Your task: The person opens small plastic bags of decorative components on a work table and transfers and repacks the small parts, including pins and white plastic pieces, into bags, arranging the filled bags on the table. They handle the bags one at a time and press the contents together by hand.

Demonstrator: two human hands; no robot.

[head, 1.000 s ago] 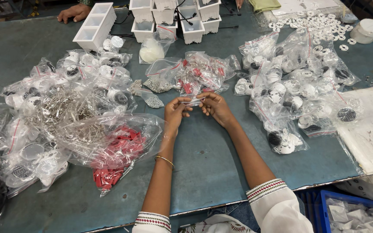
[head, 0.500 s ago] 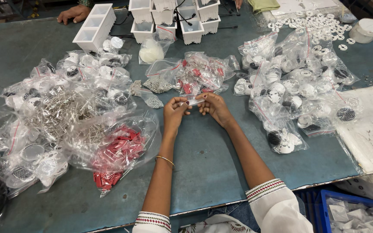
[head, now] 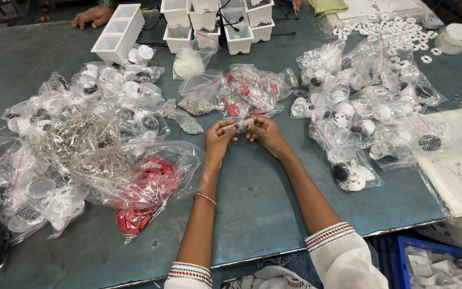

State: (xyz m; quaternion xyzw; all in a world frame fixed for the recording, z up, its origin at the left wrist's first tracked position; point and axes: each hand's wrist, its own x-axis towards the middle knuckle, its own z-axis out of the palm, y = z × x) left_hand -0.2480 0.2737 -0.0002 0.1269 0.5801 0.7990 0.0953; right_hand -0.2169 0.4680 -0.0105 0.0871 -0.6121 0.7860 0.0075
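My left hand [head: 219, 140] and my right hand [head: 263, 134] meet over the middle of a teal table [head: 258, 203]. Their fingertips pinch the two sides of a small clear plastic bag [head: 240, 122]. What is inside it is too small to tell. Just beyond the hands lies a clear bag of red and white small parts [head: 249, 93]. A gold bangle sits on my left wrist.
Clear bags of white and black parts [head: 359, 107] lie to the right, and bags of metal clips [head: 76, 139] and red pieces [head: 145, 184] to the left. White compartment trays [head: 120, 33] stand at the back. Another person's hand [head: 93, 17] rests far left. A blue crate [head: 445, 262] sits below right.
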